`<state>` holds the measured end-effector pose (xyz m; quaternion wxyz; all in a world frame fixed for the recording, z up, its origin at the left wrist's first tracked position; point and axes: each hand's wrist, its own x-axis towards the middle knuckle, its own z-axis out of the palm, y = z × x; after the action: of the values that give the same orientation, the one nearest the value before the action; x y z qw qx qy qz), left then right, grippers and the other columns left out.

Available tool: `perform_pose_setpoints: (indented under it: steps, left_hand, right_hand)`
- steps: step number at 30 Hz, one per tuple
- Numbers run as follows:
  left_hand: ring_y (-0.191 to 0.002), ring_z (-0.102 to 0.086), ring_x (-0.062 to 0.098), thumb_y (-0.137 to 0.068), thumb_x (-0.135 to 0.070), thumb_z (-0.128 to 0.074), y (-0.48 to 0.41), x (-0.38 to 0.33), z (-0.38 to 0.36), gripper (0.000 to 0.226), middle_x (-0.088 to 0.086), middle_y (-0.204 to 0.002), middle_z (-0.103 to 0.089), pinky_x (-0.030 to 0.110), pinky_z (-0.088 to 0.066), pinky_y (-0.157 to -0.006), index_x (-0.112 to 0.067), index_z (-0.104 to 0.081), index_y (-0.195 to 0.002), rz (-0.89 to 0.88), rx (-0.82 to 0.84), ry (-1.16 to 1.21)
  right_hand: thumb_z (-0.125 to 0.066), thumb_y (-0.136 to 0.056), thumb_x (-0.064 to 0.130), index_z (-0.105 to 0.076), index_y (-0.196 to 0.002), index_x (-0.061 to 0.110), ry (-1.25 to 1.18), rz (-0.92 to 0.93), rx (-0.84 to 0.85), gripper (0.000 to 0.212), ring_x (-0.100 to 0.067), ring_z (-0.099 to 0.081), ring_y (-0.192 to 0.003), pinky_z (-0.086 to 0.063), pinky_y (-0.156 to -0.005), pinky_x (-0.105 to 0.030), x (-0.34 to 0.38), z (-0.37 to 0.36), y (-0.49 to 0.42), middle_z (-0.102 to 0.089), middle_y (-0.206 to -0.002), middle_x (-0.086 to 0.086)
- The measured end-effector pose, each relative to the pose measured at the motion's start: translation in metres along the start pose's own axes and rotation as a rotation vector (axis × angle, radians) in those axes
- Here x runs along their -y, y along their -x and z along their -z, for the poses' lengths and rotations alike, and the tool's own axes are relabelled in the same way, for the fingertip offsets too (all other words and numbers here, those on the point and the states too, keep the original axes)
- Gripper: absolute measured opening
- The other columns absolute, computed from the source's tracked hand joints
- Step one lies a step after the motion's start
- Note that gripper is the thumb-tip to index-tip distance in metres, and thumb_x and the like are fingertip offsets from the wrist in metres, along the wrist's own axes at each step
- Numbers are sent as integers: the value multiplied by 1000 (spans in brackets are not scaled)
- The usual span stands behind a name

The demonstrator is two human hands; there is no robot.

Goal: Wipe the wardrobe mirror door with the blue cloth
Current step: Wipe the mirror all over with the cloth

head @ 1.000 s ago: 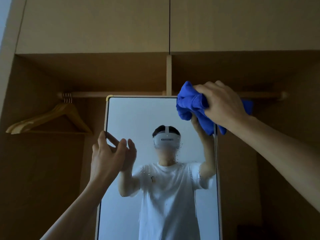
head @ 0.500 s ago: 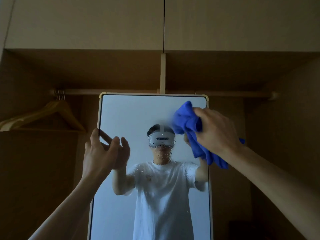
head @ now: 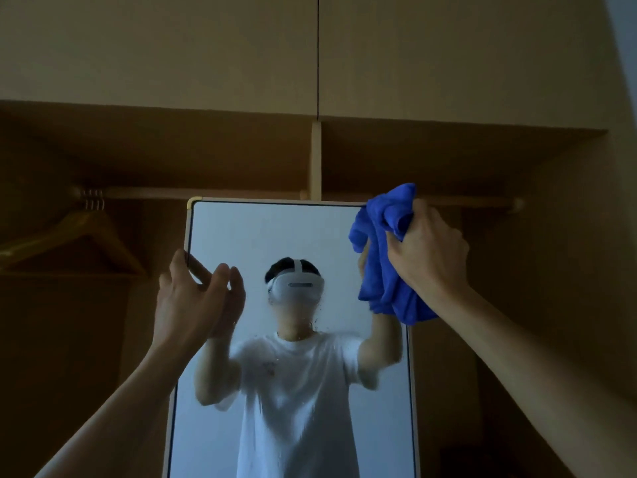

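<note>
Down and left of the right hand point(head: 427, 250), which squeezes the bunched cloth point(head: 382, 257) against the top right corner, runs the tall mirror point(head: 275, 236), its left edge touched by the loose left hand point(head: 193, 305).

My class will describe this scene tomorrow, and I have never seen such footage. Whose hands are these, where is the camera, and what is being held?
There is no machine here. A person wears one camera on the head, so you see their own two arms reaching forward. The white headset shows in the reflection. Ahead stands the wardrobe's mirror door, with what look like droplets on the glass. The right hand grips a bunched blue cloth at the mirror's top right corner. The left hand rests with loose fingers at the mirror's left edge. Behind, in the open wardrobe, wooden hangers hang from a rail.
</note>
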<state>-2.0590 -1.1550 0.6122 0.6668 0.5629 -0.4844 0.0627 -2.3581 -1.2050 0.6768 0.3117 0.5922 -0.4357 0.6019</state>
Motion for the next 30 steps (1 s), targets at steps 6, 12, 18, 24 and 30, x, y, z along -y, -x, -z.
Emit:
perform_pose_setpoints:
  steps: [6, 12, 18, 24, 30]
  left_hand:
    - [-144, -39, 42, -97, -57, -54, -1, 11, 1, 82, 14, -164, -27, 64, -43, -109, -24, -14, -161, -41, 6, -42]
    - [-138, -45, 41, -101, -52, -50, -9, 18, 5, 71, 14, -160, -31, 62, -45, -106, -26, -19, -159, -62, 22, -7]
    - [-131, -50, 35, -103, -46, -47, -11, 25, 10, 65, 10, -156, -35, 52, -47, -100, -30, -18, -158, -88, 83, 19]
    - [-111, -44, 17, -99, -45, -40, -15, 31, 17, 59, 3, -141, -44, 45, -43, -95, -37, -22, -155, -93, 119, 127]
    - [-130, -42, 15, -99, -48, -25, -13, 27, 25, 59, -4, -156, -42, 34, -32, -100, -28, -37, -153, -104, 140, 253]
  right_hand:
    - [-58, -97, 40, -48, -126, 10, 37, -48, 85, 43, -27, -65, -83, -56, -71, -42, 21, 3, 6, -59, -106, -8]
    - [-60, -96, 40, -50, -127, 12, -21, -54, 96, 43, -26, -66, -85, -56, -71, -39, 48, -5, 8, -60, -111, -6]
    - [-62, -93, 35, -51, -121, 12, -7, 71, 49, 38, -28, -66, -77, -50, -62, -36, 94, -28, 9, -61, -105, -5]
    - [-66, -90, 31, -52, -128, 8, -10, 165, 33, 46, -33, -66, -76, -38, -60, -33, 142, -43, 13, -62, -114, -9]
    - [-67, -89, 32, -50, -126, 8, -60, 232, 55, 47, -33, -67, -80, -35, -60, -32, 199, -58, 19, -61, -112, -9]
